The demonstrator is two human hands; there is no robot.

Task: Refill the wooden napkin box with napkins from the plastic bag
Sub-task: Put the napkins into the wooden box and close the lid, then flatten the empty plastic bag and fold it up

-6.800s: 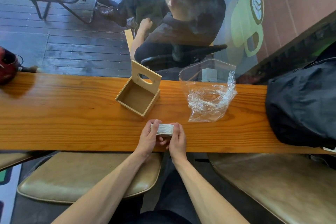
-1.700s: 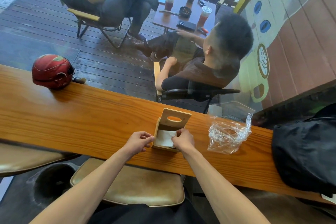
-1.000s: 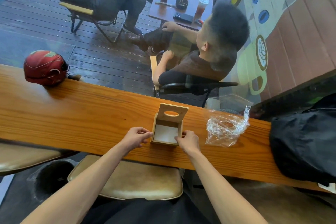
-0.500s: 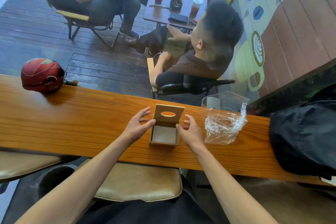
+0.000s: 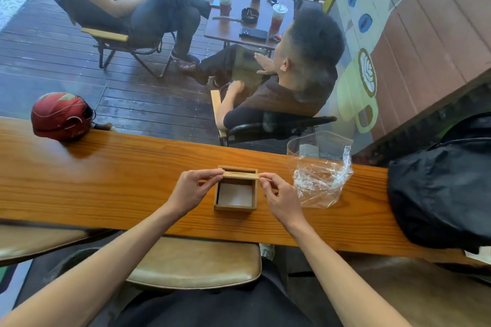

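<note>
Wooden lid (image 5: pixel 240 175), upright half a second earlier, had swung nearly flat over the box (image 5: pixel 235 195) at frame centre; napkins (image 5: pixel 235 194) lay inside, so we judged only closing remained. Our left hand (image 5: pixel 190 190) and right hand (image 5: pixel 281 198) pinched the lid's ends. The bag (image 5: pixel 320 180) sat right of it.

Both forearms extend from the lower frame toward centre. Left hand (image 5: pixel 189 189) and right hand (image 5: pixel 282 199) pinch with thumb and forefinger, remaining fingers curled.

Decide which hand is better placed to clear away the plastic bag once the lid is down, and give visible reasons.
Right. The right hand pinches the lid's end beside the crumpled clear plastic bag; the left hand is across the square wooden napkin box.
</note>
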